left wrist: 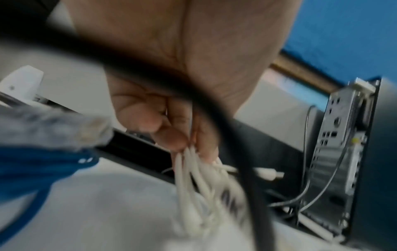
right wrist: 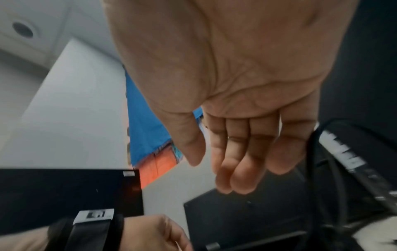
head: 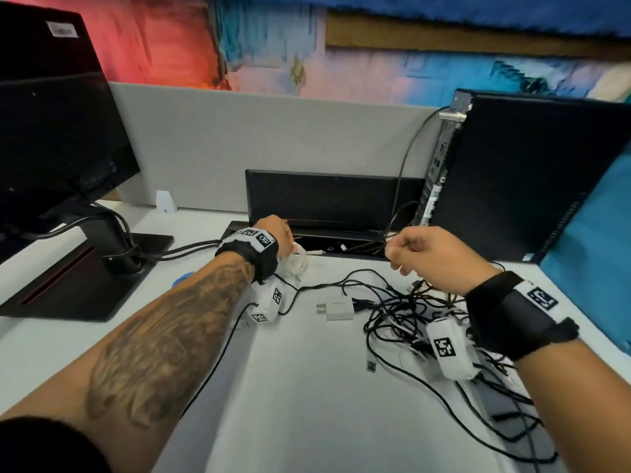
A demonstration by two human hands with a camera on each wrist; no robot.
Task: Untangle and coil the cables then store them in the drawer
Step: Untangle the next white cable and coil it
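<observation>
My left hand [head: 273, 230] reaches to the far middle of the desk and pinches a coiled white cable [head: 297, 264] just in front of the open black cable compartment [head: 341, 248]. In the left wrist view, fingertips [left wrist: 169, 135] clamp the white cable loops [left wrist: 193, 178], which hang down, and a blurred black cable crosses in front of the palm. My right hand [head: 426, 257] hovers above a tangle of black cables [head: 403, 308]; its fingers [right wrist: 236, 161] are relaxed and hold nothing. A white charger brick [head: 336, 308] lies between the hands.
A monitor [head: 51, 131] on a black base [head: 85, 285] stands at the left. A black PC tower [head: 529, 182] stands at the right. The compartment's lid [head: 324, 199] stands raised against the grey partition. A blue cable [left wrist: 32, 169] lies by my left wrist.
</observation>
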